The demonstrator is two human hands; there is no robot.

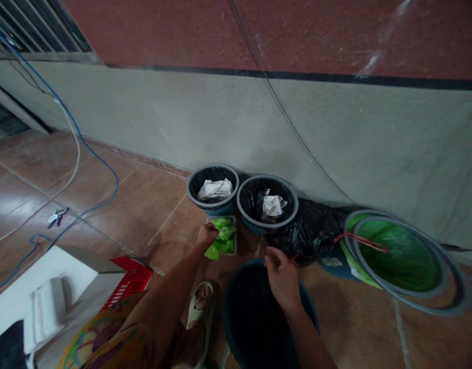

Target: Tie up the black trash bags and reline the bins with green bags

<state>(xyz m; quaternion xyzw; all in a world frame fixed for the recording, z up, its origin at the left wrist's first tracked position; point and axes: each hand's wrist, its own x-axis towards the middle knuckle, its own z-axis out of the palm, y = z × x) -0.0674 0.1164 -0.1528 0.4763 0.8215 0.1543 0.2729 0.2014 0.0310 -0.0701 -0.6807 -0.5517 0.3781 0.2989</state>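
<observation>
1. left hand [207,234]: reaches to the far side of the near bin and closes its fingers on the bunch of bright green thin plastic bags [222,238], which lies in a small pale tray [233,221] on the brown tiled floor [143,200], just in front of the two small bins.
2. right hand [282,277]: fingers pressed together at the far rim of the dark round bin [259,318] nearest the person; it seems to pinch a thin edge of black film there, though the pictures do not show exactly what.
3. handling, green bags: judged very light, soft and limp, somewhat slippery; they crumple without harm, so a pinch on any bunched fold should lift them, while a flat-handed press would only slide them.
4. handling, near bin: judged stiff plastic and light; the rim is the natural place to hold.
5. far left: a small grey-rimmed bin with black liner [213,189] holds crumpled white paper [215,189].
6. beside it to the right: a second grey-rimmed lined bin [267,204], also with white paper, touching or nearly touching the first.
7. far right: a large bin with a green liner [397,256], tilted on its side, with a loose black plastic bag [313,228] between it and the small bins.
8. near left: a red plastic basket [132,279].
</observation>
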